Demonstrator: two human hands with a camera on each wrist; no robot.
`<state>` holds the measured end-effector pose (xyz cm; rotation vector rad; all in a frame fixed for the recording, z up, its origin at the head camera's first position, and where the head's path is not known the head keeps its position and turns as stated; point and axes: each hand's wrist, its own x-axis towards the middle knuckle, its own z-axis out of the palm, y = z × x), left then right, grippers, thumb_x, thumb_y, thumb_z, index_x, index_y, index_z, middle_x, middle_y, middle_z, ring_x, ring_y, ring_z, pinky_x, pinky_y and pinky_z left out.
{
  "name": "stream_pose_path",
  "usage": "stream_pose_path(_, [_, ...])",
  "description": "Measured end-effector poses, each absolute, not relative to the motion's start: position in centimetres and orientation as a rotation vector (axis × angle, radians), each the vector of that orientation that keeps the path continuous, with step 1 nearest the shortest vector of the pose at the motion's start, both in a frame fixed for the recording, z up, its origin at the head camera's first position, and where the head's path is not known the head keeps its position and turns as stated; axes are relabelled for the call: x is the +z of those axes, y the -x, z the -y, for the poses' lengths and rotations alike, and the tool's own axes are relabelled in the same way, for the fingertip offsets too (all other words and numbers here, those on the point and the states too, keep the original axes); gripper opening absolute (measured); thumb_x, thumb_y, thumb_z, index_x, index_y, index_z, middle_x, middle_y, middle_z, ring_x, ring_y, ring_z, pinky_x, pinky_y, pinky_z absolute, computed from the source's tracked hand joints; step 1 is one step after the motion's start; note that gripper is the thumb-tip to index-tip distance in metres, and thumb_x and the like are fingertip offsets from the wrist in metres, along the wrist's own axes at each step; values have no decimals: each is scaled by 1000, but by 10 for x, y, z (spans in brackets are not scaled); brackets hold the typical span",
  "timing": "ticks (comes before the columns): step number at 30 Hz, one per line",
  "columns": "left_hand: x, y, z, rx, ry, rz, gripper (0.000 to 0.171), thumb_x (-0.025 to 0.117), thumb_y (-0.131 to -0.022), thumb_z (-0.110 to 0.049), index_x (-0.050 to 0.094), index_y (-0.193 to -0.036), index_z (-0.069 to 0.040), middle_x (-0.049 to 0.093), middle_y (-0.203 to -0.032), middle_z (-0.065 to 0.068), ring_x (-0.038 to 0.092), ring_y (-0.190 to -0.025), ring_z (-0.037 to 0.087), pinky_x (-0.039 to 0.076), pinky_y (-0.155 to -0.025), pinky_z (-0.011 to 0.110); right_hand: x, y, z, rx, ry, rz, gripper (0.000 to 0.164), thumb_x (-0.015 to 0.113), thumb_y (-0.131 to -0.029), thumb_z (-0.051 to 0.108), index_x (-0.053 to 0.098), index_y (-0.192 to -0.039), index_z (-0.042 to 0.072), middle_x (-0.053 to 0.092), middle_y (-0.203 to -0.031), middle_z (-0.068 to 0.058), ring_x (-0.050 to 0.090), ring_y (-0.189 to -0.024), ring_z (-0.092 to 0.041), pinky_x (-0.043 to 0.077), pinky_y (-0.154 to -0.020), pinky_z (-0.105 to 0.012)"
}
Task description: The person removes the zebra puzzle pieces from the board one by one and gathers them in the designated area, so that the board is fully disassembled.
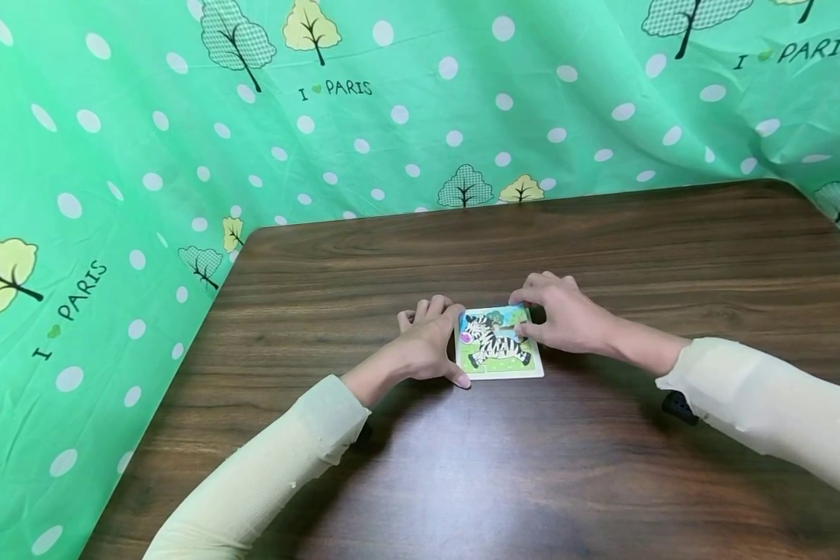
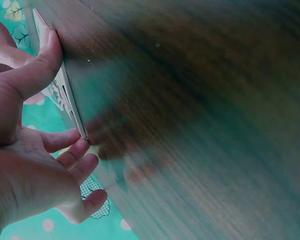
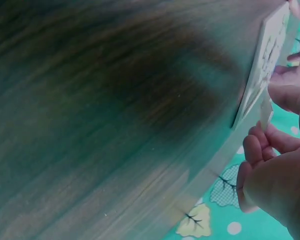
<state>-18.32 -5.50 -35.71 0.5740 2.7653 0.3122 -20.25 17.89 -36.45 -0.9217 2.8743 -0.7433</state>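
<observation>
Puzzle [image 1: 493,354], a zebra picture with a white border, is laid flat on the brown table [image 1: 588,482], with both hands brought right up to it! Its left side is spanned by the left hand [image 1: 428,342]: thumb and fingers are spread wide, the thumb set at the near corner, a fingertip at the far one. Across on the other side, a small piece [image 3: 266,112] is pinched between thumb and fingertips by the right hand [image 1: 563,317], close to the far right corner; in the right wrist view it is seen tilted, though whether the puzzle is touched by it cannot be told. Both forearms are covered by pale sleeves [image 1: 266,459], and behind and to the left a green cloth [image 1: 420,140] is hung, printed with white dots, trees and lettering.
</observation>
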Motion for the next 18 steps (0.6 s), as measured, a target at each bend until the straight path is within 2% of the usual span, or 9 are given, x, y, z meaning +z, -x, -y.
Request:
stream_pose_path(5, [-357, 183, 56, 331, -584, -2761, 106, 90, -55, -45, 37, -143, -16, 33, -140, 2, 30, -122, 22, 21, -100, 48, -367, 199, -175, -600, 1001, -2899, 34, 74, -79, 15, 65, -109, 2, 56, -100, -6, 44, -94, -24, 26, -75, -36])
stream_pose_path(18, [-356, 182, 55, 333, -583, -2757, 106, 90, -56, -44, 37, -143, -16, 33, -140, 2, 30, -122, 23, 21, -101, 49, -367, 200, -178, -426, 1228, -2885, 42, 69, -82, 19, 64, -122, 7, 46, -91, -2, 39, -86, -20, 24, -73, -34])
